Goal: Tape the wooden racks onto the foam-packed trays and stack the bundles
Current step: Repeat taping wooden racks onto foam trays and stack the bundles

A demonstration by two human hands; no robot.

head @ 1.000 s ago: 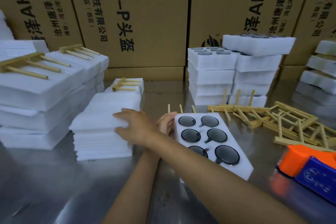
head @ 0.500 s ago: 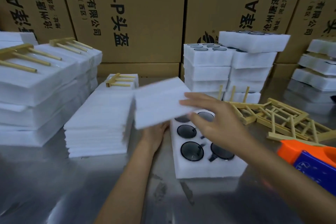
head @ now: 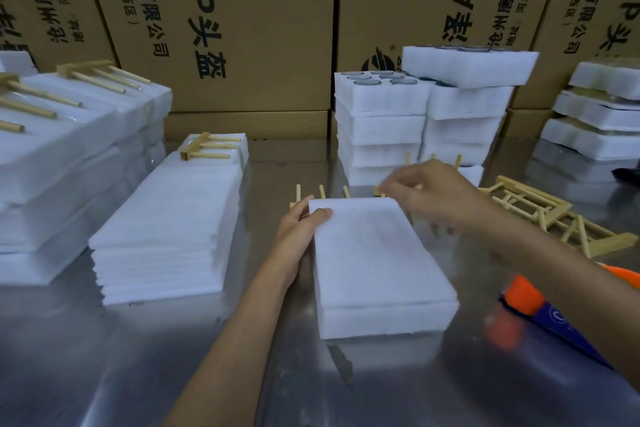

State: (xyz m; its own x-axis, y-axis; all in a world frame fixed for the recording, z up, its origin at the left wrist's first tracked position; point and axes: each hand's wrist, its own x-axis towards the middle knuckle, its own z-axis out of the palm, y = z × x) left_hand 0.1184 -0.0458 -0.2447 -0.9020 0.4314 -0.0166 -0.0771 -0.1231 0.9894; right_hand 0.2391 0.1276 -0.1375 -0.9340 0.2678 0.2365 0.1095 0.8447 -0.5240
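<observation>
Since a half-second ago the foam sheet (head: 374, 250) has landed flat on the tray (head: 388, 319), centre desk (head: 138, 374). Left hand (head: 298, 232) pinches its ten-o'clock corner; right hand (head: 426, 191) apparently pinches a wooden rack (head: 379, 191) at twelve o'clock, so taping seems next.

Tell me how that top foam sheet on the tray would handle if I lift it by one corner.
The foam sheet looks thin, so it would probably be light and bend. It lies loose on the tray, likely sliding easily. The left hand holds its edge.
</observation>
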